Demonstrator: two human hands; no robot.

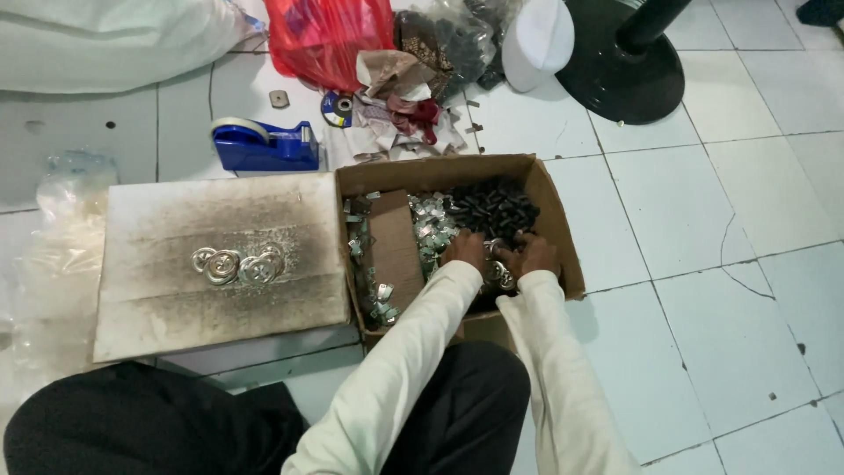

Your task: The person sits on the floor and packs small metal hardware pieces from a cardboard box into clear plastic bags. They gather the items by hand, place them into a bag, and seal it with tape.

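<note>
Two hands digging inside a cardboard box on the tiled floor: left hand and right hand closing together around small silvery metal rings near the front wall. Best scooping gently, keeping dark screws apart. Rings round, lying jumbled; no clear long axis or heading.

Long cream sleeves, black trousers
</note>
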